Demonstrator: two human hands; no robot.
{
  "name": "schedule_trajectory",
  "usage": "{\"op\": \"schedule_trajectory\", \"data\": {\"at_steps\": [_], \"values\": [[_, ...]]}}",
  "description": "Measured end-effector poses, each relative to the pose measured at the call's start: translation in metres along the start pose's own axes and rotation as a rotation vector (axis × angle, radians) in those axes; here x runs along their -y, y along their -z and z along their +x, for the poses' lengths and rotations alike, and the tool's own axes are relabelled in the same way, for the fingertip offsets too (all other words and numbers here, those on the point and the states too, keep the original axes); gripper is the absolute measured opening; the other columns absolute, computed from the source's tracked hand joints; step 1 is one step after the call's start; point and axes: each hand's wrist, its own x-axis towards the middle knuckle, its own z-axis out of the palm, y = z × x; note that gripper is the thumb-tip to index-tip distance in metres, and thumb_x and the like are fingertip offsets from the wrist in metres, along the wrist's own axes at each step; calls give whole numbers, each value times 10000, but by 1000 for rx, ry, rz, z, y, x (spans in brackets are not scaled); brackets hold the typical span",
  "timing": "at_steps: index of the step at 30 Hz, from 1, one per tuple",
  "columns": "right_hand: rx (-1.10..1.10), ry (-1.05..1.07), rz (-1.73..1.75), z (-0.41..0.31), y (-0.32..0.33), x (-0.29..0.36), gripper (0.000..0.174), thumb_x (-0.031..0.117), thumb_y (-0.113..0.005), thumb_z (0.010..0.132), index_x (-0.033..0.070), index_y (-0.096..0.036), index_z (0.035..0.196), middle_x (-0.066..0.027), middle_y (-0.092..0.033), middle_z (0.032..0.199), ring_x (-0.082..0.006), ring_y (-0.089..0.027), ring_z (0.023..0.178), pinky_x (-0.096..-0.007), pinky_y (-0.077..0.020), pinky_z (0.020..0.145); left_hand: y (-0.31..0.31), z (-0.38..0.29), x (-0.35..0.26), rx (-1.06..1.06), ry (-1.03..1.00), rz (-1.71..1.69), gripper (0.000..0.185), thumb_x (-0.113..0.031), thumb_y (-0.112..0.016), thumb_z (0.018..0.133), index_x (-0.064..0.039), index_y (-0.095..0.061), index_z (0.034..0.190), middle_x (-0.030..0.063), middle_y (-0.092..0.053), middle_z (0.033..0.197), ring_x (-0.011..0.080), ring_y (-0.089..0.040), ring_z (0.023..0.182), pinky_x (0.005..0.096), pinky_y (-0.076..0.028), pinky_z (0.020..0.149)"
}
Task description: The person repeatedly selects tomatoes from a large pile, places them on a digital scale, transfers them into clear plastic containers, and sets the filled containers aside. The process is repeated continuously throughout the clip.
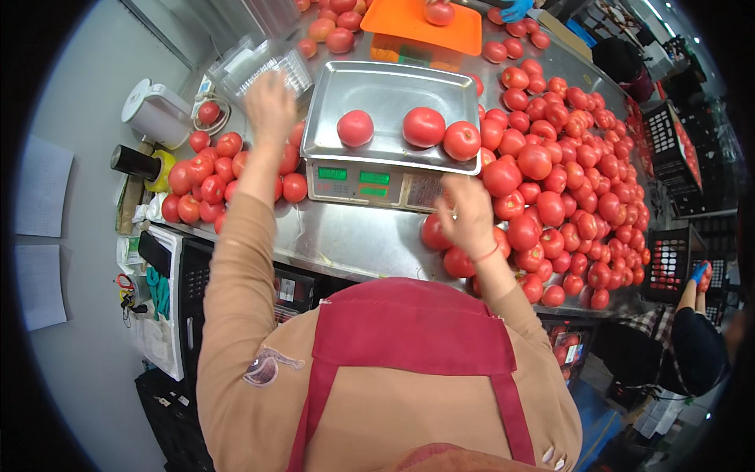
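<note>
My left hand [271, 109], slightly blurred, reaches over the near edge of the clear plastic clamshell boxes [259, 65] left of the scale; whether its fingers grip one cannot be told. Beside the front right corner of the scale is my right hand [470, 215], its thumb apart from the fingers and nothing visible in it. Tomatoes lie around and below that hand, the closest being one tomato [435, 232] at its left. Three tomatoes rest on the steel pan [377, 82] of the digital scale [354, 184]: one left tomato [355, 128], one middle tomato [424, 127] and one right tomato [462, 140].
A large tomato heap [566, 177] covers the right of the steel table [330, 236]; a smaller tomato group [206, 177] lies left. Behind stands an orange scale [422, 26], with another person's hand at a tomato. A white kettle [156, 112] and tape roll [162, 171] line the wall.
</note>
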Motion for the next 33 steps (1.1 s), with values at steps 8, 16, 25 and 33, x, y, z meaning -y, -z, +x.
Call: {"op": "schedule_trajectory", "data": {"at_steps": [8, 16, 25, 33], "values": [[410, -223, -272, -58, -12, 18, 583, 148, -736, 673, 104, -548, 1222, -161, -495, 1302, -346, -471, 1221, -466, -434, 940, -20, 53, 136, 707, 340, -468, 442, -418, -576, 937, -49, -674, 1160, 105, -703, 1069, 211, -636, 1016, 330, -466, 913], [310, -203, -286, -68, -27, 16, 586, 147, -700, 673, 100, -549, 1237, -173, -477, 1321, -373, -448, 1242, -479, -435, 962, 5, 65, 99, 601, 66, 61, 238, -219, -523, 932, -23, -633, 1010, 190, -666, 1031, 364, -630, 972, 453, -488, 823], [316, -243, -231, -69, -25, 13, 561, 194, -722, 706, 118, -548, 1234, -161, -468, 1334, -368, -438, 1255, -476, -434, 949, 93, 3, 12, -117, -157, -421, 259, 28, -523, 917, -28, -605, 1156, 151, -661, 1114, 295, -650, 1015, 372, -513, 856], [-239, -203, 57, 15, 13, -29, 318, 61, -659, 820, 0, -584, 1123, -182, -602, 1098, -366, -583, 1014, -418, -474, 874, 109, -213, -107, 940, -438, -825, 411, -174, -573, 889, -64, -563, 1284, 165, -598, 1265, 312, -596, 1153, 388, -516, 921]]}}
